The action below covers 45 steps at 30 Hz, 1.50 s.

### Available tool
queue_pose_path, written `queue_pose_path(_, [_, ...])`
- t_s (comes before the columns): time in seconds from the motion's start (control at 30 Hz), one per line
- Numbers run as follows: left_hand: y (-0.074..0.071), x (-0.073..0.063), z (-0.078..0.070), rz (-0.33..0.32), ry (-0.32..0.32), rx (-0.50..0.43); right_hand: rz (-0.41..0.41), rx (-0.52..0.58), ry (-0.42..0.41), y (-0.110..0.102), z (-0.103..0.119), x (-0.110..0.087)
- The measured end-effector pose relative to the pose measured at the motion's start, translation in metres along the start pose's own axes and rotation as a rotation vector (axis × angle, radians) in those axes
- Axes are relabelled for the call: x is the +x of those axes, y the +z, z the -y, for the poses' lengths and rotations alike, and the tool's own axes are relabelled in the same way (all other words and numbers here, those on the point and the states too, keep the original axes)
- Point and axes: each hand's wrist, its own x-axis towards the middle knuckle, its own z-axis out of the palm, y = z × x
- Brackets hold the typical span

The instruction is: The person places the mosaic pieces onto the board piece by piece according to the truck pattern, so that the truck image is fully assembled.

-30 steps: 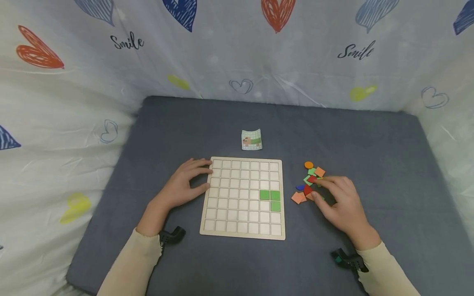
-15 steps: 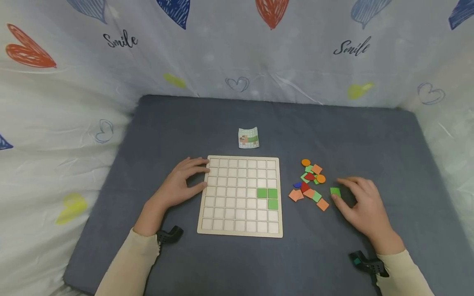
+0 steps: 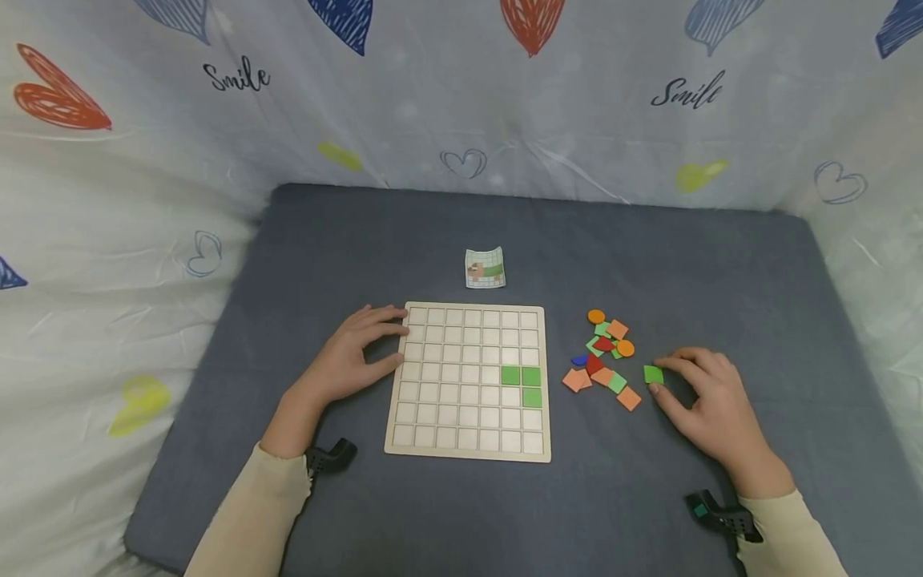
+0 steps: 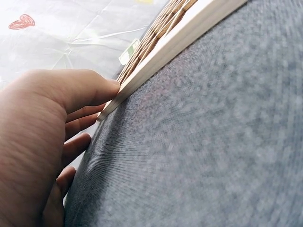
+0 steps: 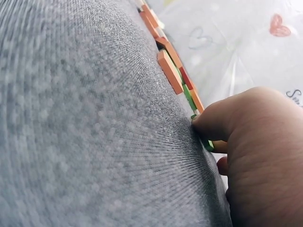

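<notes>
Right hand [image 3: 710, 410] curled, a green tile [image 3: 652, 374] is pinched on gray cloth [image 3: 606, 489], near a cluster of coloured pieces [image 3: 602, 344]; farther left, a gridded board [image 3: 450, 393] is touched by the loosely extended left hand [image 3: 342, 365], beneath a picture card [image 3: 485, 268].

heart-printed white curtain [image 3: 577, 120], grey-covered table [image 3: 721, 272]

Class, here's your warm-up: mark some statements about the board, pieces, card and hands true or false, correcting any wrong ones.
1. The left hand touches the board's left edge. True.
2. Three red squares sit in the board's grid. False: they are green squares.
3. The pile of pieces lies right of the board. True.
4. The right hand touches an orange disc. False: it touches a loose green square.
5. The card lies beyond the board's far edge. True.
</notes>
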Motion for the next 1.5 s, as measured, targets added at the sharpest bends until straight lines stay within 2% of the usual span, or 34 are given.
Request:
queue_pose_path(0.3, [-0.0005, 0.0001, 0.0009, -0.002, 0.013, 0.004, -0.019, -0.004, -0.001, 0.0026, -0.0007, 0.0002])
queue_pose_path(0.53, [-0.0002, -0.0009, 0.0014, 0.006, 0.010, 0.007, -0.027, -0.020, 0.041, 0.0024, 0.0051, -0.0016])
queue_pose_path(0.87, [0.0002, -0.0006, 0.0033, 0.004, 0.015, 0.008, -0.093, 0.003, 0.030, 0.0023, 0.0056, -0.0026])
queue_pose_path(1.2, [0.0010, -0.0003, 0.0025, 0.008, 0.017, 0.007, -0.079, -0.016, 0.078, 0.0016, 0.0068, -0.0050])
queue_pose_path(1.5, [0.0012, -0.0002, 0.0035, -0.001, 0.017, 0.013, -0.070, 0.013, 0.060, 0.0022, 0.0059, -0.0013])
